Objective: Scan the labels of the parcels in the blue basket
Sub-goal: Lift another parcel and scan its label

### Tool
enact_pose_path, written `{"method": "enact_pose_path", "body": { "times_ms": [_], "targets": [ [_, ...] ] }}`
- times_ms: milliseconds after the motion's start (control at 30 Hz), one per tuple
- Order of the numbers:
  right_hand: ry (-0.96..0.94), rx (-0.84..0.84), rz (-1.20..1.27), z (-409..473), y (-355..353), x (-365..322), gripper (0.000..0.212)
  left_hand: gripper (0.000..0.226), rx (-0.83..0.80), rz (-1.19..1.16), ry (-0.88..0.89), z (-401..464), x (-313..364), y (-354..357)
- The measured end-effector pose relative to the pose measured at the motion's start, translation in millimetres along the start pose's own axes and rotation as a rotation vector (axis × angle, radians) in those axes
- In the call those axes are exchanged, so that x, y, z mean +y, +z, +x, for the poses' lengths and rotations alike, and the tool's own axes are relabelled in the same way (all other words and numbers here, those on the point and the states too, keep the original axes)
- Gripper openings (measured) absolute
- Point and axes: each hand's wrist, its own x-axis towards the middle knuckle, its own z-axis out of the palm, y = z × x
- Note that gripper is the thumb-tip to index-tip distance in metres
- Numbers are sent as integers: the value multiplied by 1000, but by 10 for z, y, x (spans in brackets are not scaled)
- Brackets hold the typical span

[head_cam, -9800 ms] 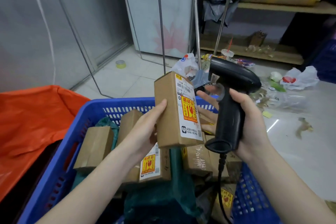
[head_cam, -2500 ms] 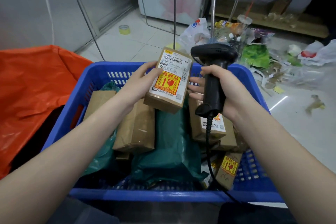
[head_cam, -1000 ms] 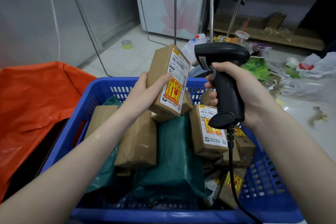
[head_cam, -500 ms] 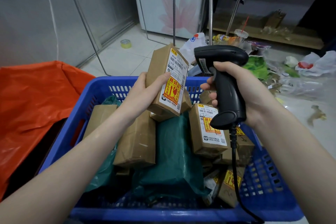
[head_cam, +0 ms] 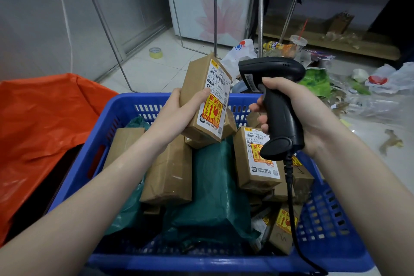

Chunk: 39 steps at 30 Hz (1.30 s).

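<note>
My left hand [head_cam: 179, 112] grips a brown cardboard parcel [head_cam: 197, 87] upright above the blue basket [head_cam: 94, 163], its white and yellow label [head_cam: 216, 98] turned to the right. My right hand [head_cam: 298, 110] holds a black handheld scanner [head_cam: 275, 101] with its head level with the label's barcode, a short gap away. Its cable [head_cam: 291, 204] hangs down into the basket. Inside lie several brown parcels, one with its label up [head_cam: 257, 159], and green plastic mailers [head_cam: 212, 186].
An orange bag [head_cam: 40, 123] lies left of the basket. Plastic bags, bottles and scraps [head_cam: 336, 78] litter the tiled floor to the right and behind. Metal rack legs [head_cam: 215, 6] stand behind the basket, with a yellow tape roll [head_cam: 155, 52] on the floor.
Since 2.5 s ago my left hand has raised the parcel and stood it upright with the label facing the scanner. In the last half second both hands barely moved.
</note>
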Motion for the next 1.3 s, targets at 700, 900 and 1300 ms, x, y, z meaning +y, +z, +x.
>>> {"method": "enact_pose_path", "body": {
  "times_ms": [700, 900, 1300],
  "targets": [
    [-4, -57, 6, 136, -58, 113, 25, 49, -33, 5, -50, 85, -128, -19],
    [19, 22, 7, 303, -117, 308, 22, 50, -71, -85, -104, 125, -216, -12],
    [66, -38, -35, 502, -116, 658, 19, 50, -333, 155, -295, 169, -510, 61]
  ]
}}
